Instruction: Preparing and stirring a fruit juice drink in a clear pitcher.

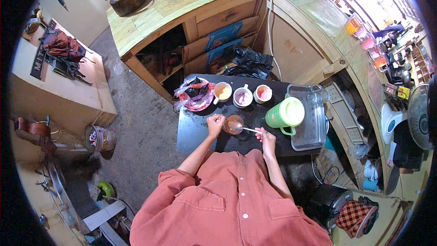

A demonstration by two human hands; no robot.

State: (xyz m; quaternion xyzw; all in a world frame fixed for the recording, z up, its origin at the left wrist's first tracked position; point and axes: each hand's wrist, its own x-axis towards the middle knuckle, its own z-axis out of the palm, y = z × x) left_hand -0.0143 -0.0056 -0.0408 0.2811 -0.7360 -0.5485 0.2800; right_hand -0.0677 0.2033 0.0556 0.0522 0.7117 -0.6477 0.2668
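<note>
Between my hands a cup (229, 128) with brown content stands on the low black table (225, 143). Its handle side is at my left hand (215, 124), whose fingers are closed there. My right hand (265, 137) grips a metal spoon (252, 130), its bowl over the brown content. Behind the cup stand three white mugs: one with orange-yellow content (222, 92), one with pale purple (242, 97), one with pink (263, 94). A red bowl with plastic bags (199, 104) is at the back left. A light green lidded pitcher (284, 113) stands to the right.
A clear plastic tray (309, 145) lies at the table's right end, with a clear glass (317, 95) at its back. Behind the table are a wooden cabinet (218, 10) and a black plastic bag (251, 63). A white cable (270, 27) hangs down the cabinet.
</note>
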